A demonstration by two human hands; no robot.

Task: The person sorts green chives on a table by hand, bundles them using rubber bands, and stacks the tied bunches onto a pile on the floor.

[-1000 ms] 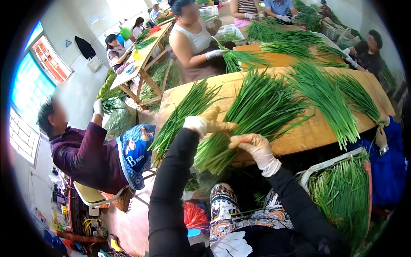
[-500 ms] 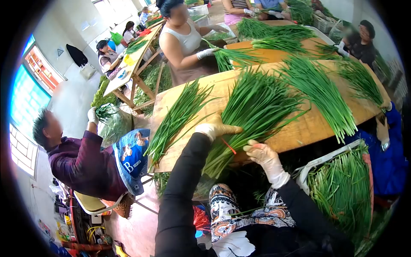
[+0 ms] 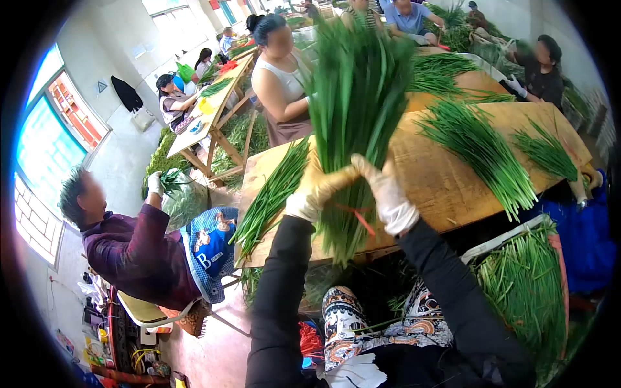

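Observation:
A thick bundle of garlic chives (image 3: 356, 97) stands upright in front of me, slightly blurred, its stem ends hanging down past the table edge. A red tie (image 3: 362, 220) goes round its lower part. My left hand (image 3: 317, 187), in a pale glove, grips the bundle from the left above the tie. On the other side my right hand (image 3: 391, 197), also gloved, is closed against the stems; some of its fingers are hidden. A loose pile of chives (image 3: 275, 197) lies to the left on the wooden table (image 3: 430, 174), and another chive pile (image 3: 482, 152) lies to the right.
A container of chives (image 3: 521, 291) stands by my right knee. A smaller chive pile (image 3: 546, 152) lies at the table's right end, near another person's hand. At left sits a person in a dark red jacket (image 3: 129, 252); another in a white top (image 3: 281, 84) stands across the table.
The bundle has been raised from the table and turned upright. My right hand, earlier beside the stems, is now on the bundle. The view has shifted slightly.

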